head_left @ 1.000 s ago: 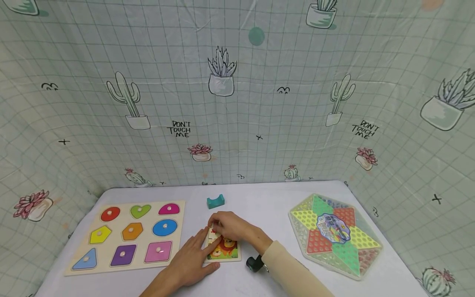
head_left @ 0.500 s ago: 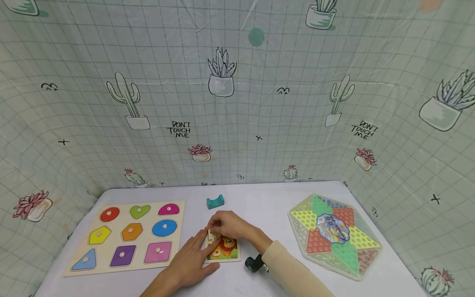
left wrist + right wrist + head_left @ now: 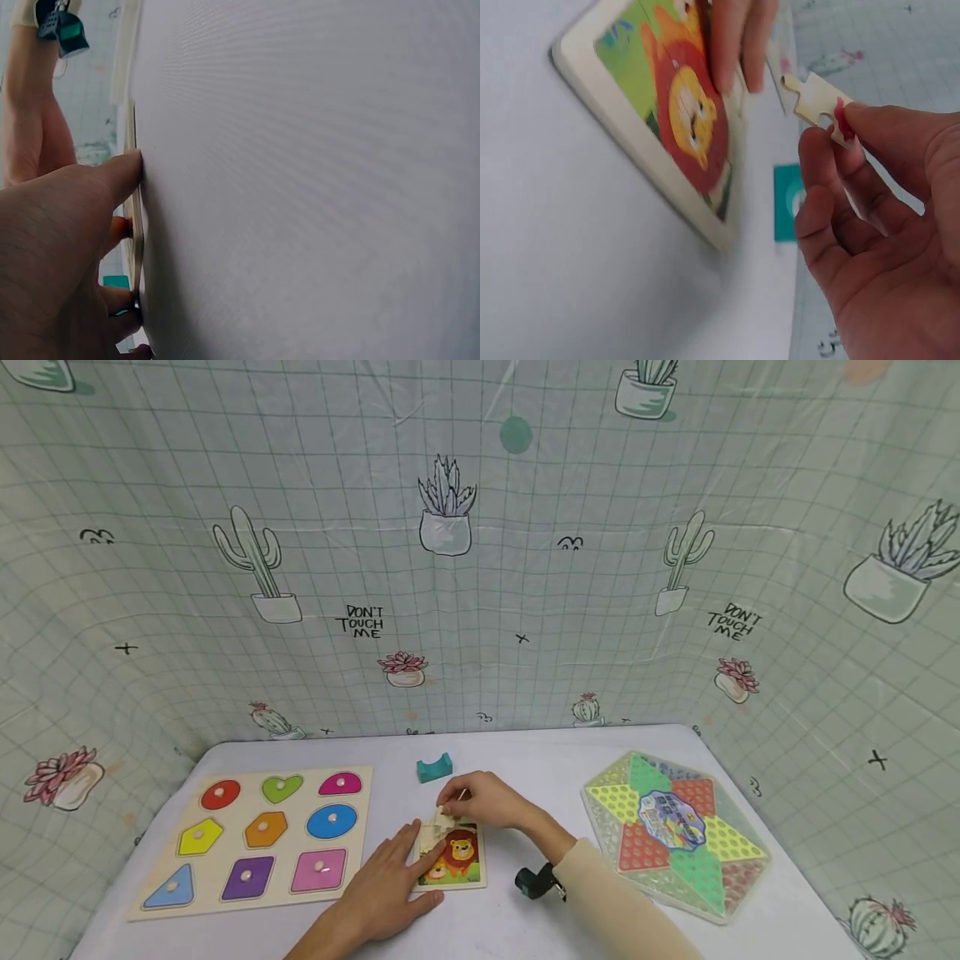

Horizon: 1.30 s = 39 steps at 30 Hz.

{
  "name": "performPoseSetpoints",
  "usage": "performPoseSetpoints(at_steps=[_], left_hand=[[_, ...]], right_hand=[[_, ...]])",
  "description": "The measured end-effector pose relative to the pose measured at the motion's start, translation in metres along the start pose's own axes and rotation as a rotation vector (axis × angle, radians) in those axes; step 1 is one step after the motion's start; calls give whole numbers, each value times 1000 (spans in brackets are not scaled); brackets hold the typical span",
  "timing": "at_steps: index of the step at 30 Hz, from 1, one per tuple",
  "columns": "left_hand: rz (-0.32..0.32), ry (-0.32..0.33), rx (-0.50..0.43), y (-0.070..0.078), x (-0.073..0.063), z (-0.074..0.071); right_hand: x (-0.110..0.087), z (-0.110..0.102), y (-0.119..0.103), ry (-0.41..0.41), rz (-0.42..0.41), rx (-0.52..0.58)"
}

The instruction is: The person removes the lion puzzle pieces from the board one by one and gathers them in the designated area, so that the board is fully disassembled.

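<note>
A framed jigsaw puzzle with a lion picture [image 3: 461, 856] lies on the table in front of me. My left hand [image 3: 378, 881] rests at its left side, fingers extended and a fingertip over the picture. In the left wrist view, the thumb [image 3: 124, 176] reaches the side of the puzzle's thin frame. My right hand [image 3: 486, 800] is over the puzzle's top edge. It pinches a cream jigsaw piece with a red mark [image 3: 821, 99] between thumb and fingers. In the right wrist view that piece is held up off the frame, beside the lion's head.
To the left lies a wooden shape board [image 3: 206, 860] with coloured knobbed shapes. A teal notched block [image 3: 435, 768] sits behind the puzzle. At right is a hexagonal Chinese checkers board [image 3: 648, 850]. A small black device [image 3: 536, 882] is on my right wrist, and a patterned cloth hangs behind.
My right hand has lifted and moved right from the puzzle's upper left corner, with the jigsaw piece pinched in it. The left hand has stayed in place.
</note>
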<state>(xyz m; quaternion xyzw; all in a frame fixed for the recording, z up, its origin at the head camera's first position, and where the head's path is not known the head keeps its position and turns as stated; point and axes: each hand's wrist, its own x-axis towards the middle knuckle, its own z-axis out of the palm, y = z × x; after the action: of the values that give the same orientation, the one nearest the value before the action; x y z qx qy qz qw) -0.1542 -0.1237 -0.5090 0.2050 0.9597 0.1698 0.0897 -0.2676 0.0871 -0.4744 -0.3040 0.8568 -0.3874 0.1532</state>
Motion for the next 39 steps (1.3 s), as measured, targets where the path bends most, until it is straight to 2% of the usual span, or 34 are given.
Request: performPoseSetpoints(at_steps=[6, 11, 20, 29, 39], left_hand=[[-13, 2, 9, 0, 0, 0], [-33, -1, 5, 1, 0, -1], [-25, 15, 0, 1, -1, 2], [-35, 8, 5, 2, 1, 3], [-37, 11, -4, 3, 1, 2]], right_hand=[[-19, -28, 13, -12, 58, 18], [-29, -37, 28, -45, 106, 0], [-33, -32, 43, -94, 146, -16], [-32, -27, 42, -81, 162, -66], [-28, -27, 43, -70, 143, -130]])
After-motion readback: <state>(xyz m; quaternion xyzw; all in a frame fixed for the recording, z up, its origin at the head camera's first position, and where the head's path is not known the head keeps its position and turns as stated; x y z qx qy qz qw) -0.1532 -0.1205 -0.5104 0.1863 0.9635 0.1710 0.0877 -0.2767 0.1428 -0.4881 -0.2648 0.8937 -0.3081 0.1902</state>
